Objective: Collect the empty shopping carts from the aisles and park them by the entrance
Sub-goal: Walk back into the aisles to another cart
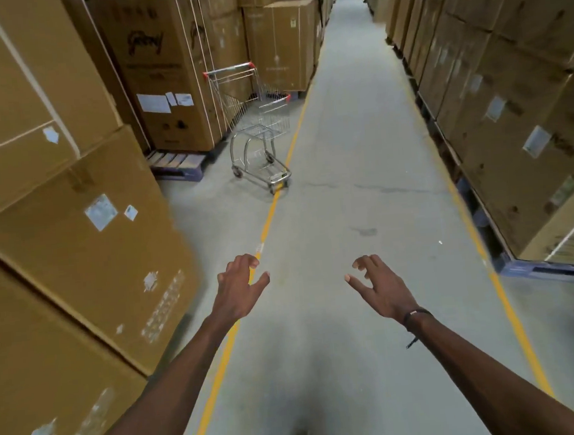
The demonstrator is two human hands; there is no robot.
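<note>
Both arms reaching forward over grey floor (358, 143) of aisle. Left hand (238, 288) and right hand (380, 283) hanging in air, fingers spread and curled, gripping nothing. Shopping cart (257, 123) standing farther ahead, left of centre, empty, well apart from hands. Its front wheel sitting on yellow line (268, 215). Cart standing just beside tall cardboard boxes (164, 72) on pallet (178, 164). More boxes lining right side of aisle.
</note>
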